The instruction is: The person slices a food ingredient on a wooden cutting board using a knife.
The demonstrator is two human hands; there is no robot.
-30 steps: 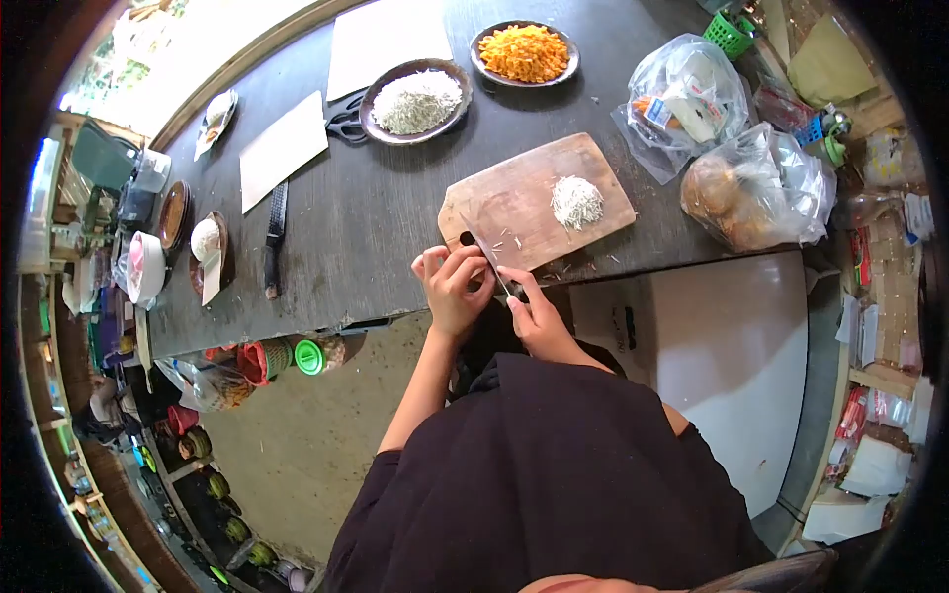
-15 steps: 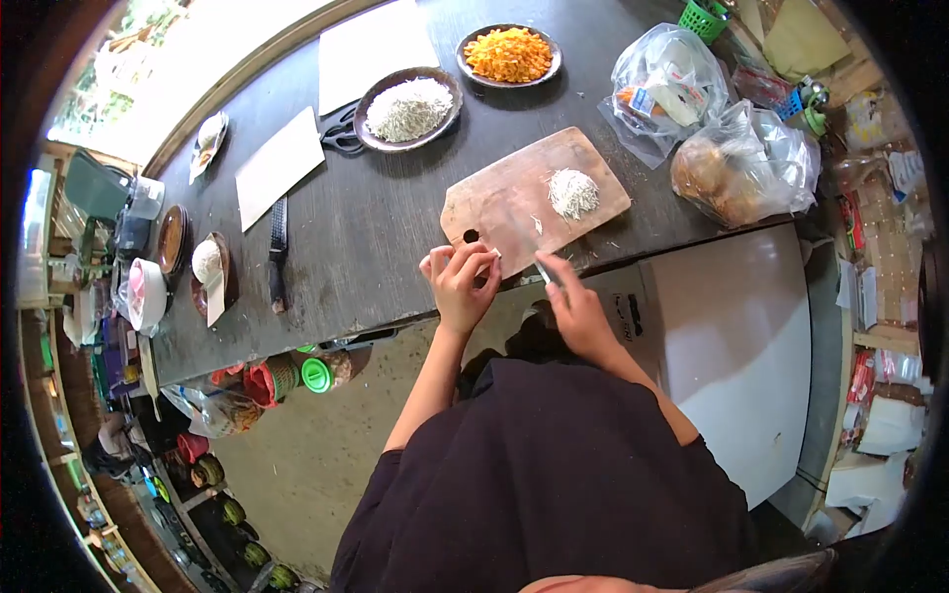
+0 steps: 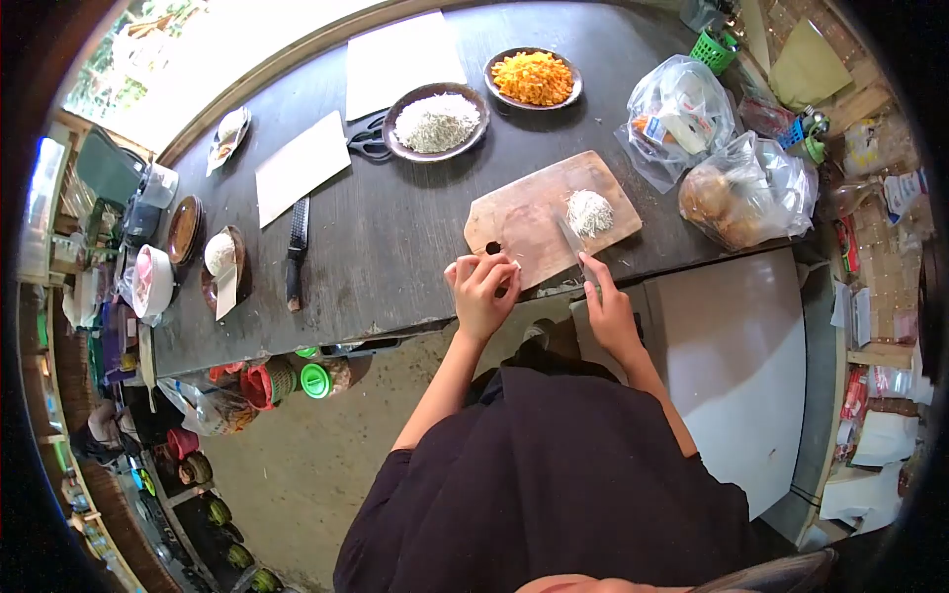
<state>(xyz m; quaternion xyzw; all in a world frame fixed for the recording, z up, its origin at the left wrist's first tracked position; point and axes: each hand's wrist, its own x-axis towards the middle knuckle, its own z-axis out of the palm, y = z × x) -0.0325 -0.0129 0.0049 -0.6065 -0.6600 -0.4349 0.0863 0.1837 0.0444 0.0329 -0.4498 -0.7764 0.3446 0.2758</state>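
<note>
A wooden cutting board (image 3: 539,203) lies at the table's front edge, with a mound of thin white shreds (image 3: 590,212) on its right part. My right hand (image 3: 610,314) is closed around the handle of a knife (image 3: 570,235), whose blade points away over the board beside the mound. At the board's lower left, near its hole, my left hand (image 3: 483,292) has its thumb and fingers pinched together. A small white bit shows at those fingertips, too small to name. Behind the board stand a plate of white shreds (image 3: 437,123) and a plate of orange pieces (image 3: 534,78).
Two plastic bags (image 3: 748,193) sit on the table's right. Scissors (image 3: 369,140) lie by the white shreds' plate, and a black-handled grater (image 3: 296,252) lies farther left. White sheets (image 3: 304,168) and a white bowl (image 3: 151,282) are also on the table (image 3: 381,262).
The knife in my right hand has swung away from me, its blade now over the board beside the mound. My left hand keeps its pinch. The whole view has shifted slightly.
</note>
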